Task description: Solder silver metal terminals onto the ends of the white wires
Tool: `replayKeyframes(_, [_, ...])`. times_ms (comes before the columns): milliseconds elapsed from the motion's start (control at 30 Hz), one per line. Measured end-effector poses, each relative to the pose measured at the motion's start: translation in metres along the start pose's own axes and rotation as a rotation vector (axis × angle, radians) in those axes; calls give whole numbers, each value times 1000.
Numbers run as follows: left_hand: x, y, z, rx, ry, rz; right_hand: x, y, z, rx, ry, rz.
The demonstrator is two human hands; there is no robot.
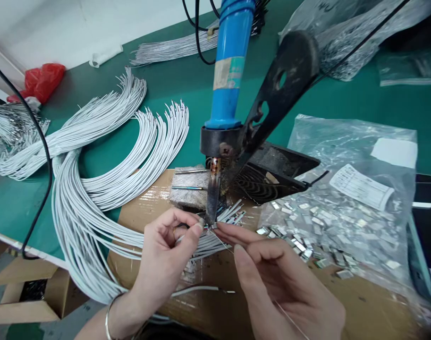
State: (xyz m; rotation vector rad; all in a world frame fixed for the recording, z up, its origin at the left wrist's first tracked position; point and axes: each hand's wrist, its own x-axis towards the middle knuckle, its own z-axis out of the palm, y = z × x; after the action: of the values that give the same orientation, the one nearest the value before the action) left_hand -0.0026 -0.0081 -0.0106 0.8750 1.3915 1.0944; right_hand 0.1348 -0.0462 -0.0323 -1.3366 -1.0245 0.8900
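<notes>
A blue-handled soldering iron (pixel 226 89) stands tip down in a black holder (pixel 220 141). Its dark tip (pixel 212 203) reaches down between my fingertips. My left hand (pixel 171 257) is closed in a pinch just left of the tip, on something small that the fingers mostly hide. Thin solder wire (pixel 291 320) runs through my right hand (pixel 275 274), whose fingers are closed round it. Its upper end comes close to the iron's tip. By the right index fingertip is a small shiny metal piece (pixel 214 226). White wires (pixel 208 245) with stripped ends lie behind and under both hands.
Bundles of white wire (pixel 95 113) curve over the green table (pixel 272 99) at left. A plastic bag (pixel 353 141) and small metal plates (pixel 300 243) lie right. Cardboard (pixel 360 302) covers the work spot. A black cable (pixel 47 165) hangs at left; a cardboard box (pixel 24 309) sits below.
</notes>
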Motion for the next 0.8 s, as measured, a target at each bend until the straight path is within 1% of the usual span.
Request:
replayKeyframes(200, [0, 2, 1, 4, 11, 15, 0, 2, -2, -5, -5, -15])
replayKeyframes(633, [1, -1, -2, 15, 4, 55, -1, -4, 2, 29, 20, 32])
replayKeyframes(800, [2, -2, -1, 11, 0, 43, 0, 0, -1, 6, -19, -18])
